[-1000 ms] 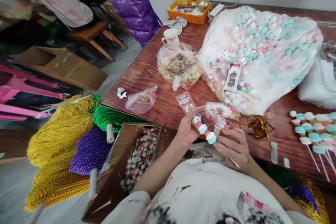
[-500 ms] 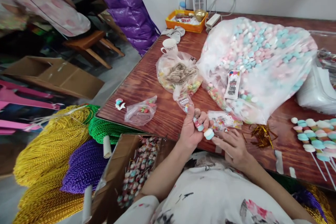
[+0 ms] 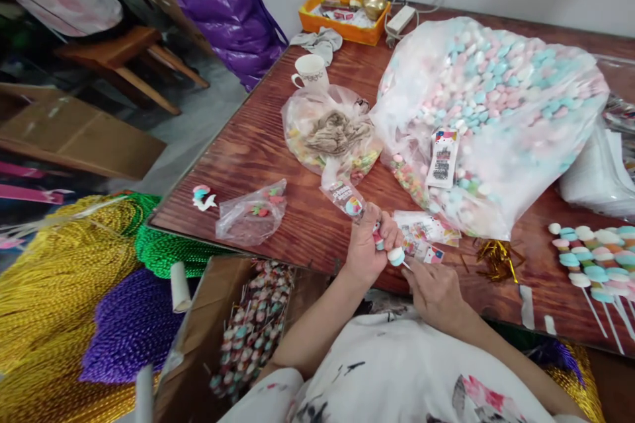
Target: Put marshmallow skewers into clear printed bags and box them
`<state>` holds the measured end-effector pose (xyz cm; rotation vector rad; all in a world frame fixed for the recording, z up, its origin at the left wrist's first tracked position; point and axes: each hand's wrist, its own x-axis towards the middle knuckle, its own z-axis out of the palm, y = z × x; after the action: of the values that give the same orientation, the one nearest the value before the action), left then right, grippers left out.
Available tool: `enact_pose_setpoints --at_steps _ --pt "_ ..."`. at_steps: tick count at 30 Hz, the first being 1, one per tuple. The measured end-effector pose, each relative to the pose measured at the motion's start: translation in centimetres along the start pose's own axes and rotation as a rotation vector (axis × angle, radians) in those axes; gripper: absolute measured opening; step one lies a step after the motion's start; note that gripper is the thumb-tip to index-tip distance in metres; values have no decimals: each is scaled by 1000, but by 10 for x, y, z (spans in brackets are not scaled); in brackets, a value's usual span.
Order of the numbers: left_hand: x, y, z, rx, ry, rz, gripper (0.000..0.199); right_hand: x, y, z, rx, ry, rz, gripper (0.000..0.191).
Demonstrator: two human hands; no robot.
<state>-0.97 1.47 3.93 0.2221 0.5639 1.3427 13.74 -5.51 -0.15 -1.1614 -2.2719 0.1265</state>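
Note:
At the table's near edge, my left hand (image 3: 366, 248) is wrapped round a marshmallow skewer (image 3: 395, 256) of pink, white and blue pieces. A small clear printed wrapper (image 3: 342, 194) covers its far end and sticks out past my fingers. My right hand (image 3: 437, 292) pinches the white stick just below the lowest marshmallow. Beyond my hands lie several flat printed wrappers (image 3: 421, 228). On the right, finished-looking marshmallow skewers (image 3: 598, 258) lie in a group with their sticks pointing toward me.
A large clear bag of marshmallows (image 3: 496, 99) fills the back right. Left of it are a smaller candy bag (image 3: 330, 132), a white mug (image 3: 311, 71) and an orange tray (image 3: 342, 25). Below the table edge stands a cardboard box (image 3: 191, 337) of skewers, beside bead bundles (image 3: 44, 297).
My right hand has closed from loosely spread fingers to a pinch on the stick. The wrapped skewer has turned slightly in my left hand. The camera view has shifted right.

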Motion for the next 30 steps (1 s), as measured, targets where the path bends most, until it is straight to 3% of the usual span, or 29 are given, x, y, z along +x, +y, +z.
enact_pose_setpoints --at_steps 4,11,15,21,25,30 --pt "6 5 -8 -104 -29 -80 55 3 -3 6 -22 -11 -42 22" --pt "15 5 -19 -150 -1 -193 52 4 4 9 158 26 -6 26" --pt "23 1 -19 -94 13 -157 45 0 11 8 189 73 42 35" --pt "23 5 -12 25 46 -140 48 3 14 6 169 70 100 26" --pt "18 10 -13 37 -1 -182 52 8 10 1 446 -47 375 17" --pt "12 5 -21 62 -50 -212 54 12 4 5 1080 -206 821 29"
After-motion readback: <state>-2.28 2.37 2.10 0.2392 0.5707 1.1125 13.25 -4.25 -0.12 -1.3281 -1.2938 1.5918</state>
